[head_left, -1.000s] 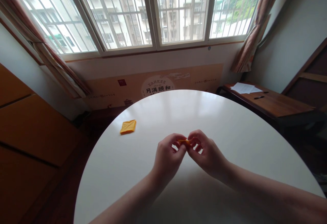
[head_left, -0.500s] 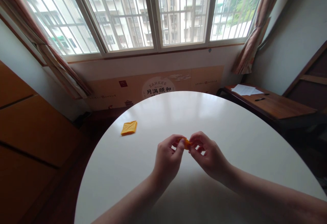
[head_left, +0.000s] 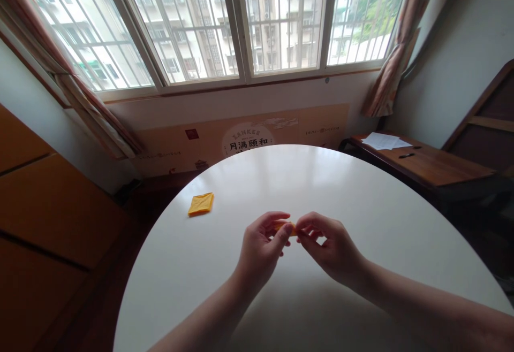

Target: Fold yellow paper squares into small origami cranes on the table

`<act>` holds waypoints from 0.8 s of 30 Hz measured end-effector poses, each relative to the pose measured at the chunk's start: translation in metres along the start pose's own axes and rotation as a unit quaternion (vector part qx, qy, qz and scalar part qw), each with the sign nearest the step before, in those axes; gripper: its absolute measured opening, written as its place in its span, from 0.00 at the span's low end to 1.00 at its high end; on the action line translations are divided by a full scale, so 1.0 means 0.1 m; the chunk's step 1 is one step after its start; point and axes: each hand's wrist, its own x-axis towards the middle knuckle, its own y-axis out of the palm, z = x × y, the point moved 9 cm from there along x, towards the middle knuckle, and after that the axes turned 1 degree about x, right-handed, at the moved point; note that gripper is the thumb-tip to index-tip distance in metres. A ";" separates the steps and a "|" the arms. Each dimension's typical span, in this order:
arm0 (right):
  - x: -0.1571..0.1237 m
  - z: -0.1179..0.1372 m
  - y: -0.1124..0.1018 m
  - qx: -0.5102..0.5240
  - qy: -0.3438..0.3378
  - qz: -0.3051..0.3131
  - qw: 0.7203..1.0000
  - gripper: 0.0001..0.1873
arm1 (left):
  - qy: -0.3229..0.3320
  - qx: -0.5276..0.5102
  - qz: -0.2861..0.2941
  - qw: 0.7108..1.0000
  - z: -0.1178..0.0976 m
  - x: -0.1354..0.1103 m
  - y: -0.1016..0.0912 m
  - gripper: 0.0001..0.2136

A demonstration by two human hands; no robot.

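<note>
Above the white round table (head_left: pixel 341 197), my left hand (head_left: pixel 263 245) pinches a small orange-yellow piece (head_left: pixel 293 230), thin and folded or rolled, between thumb and fingers. My right hand (head_left: pixel 327 239) grips the right end of the same piece with its thumb and index fingertips. Most of the piece is hidden by the fingers, and its material cannot be made out. Farther off to the left, a flat yellow folded square (head_left: pixel 201 204), like a cloth or packet, lies on the table and touches neither hand.
A brown wooden side table (head_left: pixel 450 167) with white papers (head_left: pixel 385 140) and a dark small object (head_left: pixel 406 155) stands at the right. Beyond the table is a printed cardboard panel (head_left: pixel 321 122) below barred windows. An orange-brown cabinet (head_left: pixel 36 202) is at the left.
The fingers have shifted on the small orange piece; my left index finger has lifted and straightened a little. Both hands stay in nearly the same place, and the view has moved slightly.
</note>
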 end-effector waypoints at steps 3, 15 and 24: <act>-0.01 0.00 0.00 0.016 -0.003 -0.002 1.000 0.09 | 0.006 0.021 -0.004 1.000 -0.02 0.00 -0.01 0.12; -0.01 0.00 0.03 -0.002 -0.001 -0.012 1.000 0.10 | 0.054 0.098 -0.062 0.992 -0.17 -0.02 -0.04 0.08; 0.00 -0.05 -0.02 0.039 0.007 -0.020 0.999 0.09 | -0.001 -0.004 -0.025 1.000 -0.07 0.01 0.00 0.12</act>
